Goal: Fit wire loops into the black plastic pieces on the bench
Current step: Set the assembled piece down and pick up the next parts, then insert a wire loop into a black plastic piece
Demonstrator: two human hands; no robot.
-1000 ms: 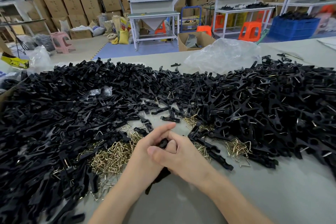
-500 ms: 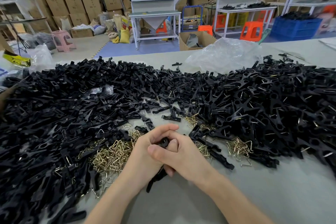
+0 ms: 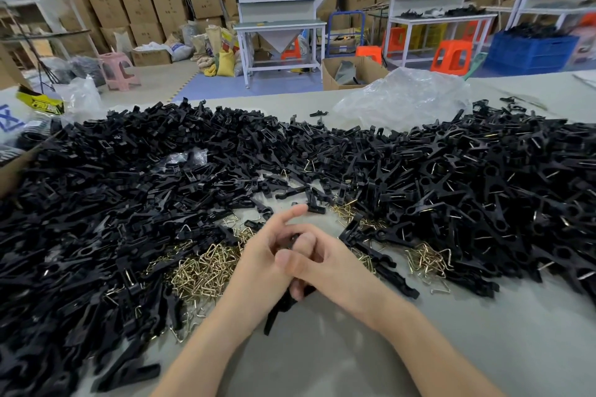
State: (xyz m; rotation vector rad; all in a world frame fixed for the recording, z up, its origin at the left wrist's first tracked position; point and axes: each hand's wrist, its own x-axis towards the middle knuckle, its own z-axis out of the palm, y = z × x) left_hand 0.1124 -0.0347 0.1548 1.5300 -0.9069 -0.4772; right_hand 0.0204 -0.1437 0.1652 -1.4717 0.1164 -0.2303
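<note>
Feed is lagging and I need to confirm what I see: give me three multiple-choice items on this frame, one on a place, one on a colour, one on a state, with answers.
1. Where is the biggest heap of loops?
A. far right
B. just left of the left hand
C. out of view

2. What colour are the loops?
A. red
B. blue
C. brass-gold

3. What are the left hand and right hand doing?
A. holding one black piece between them
B. lying flat, empty
C. hanging apart

Answers: 1 B, the heap lies right beside the left hand. 2 C, the wire shines yellowish against the black parts. 3 A, both hands wrap the piece, whose end sticks out below them.
</note>
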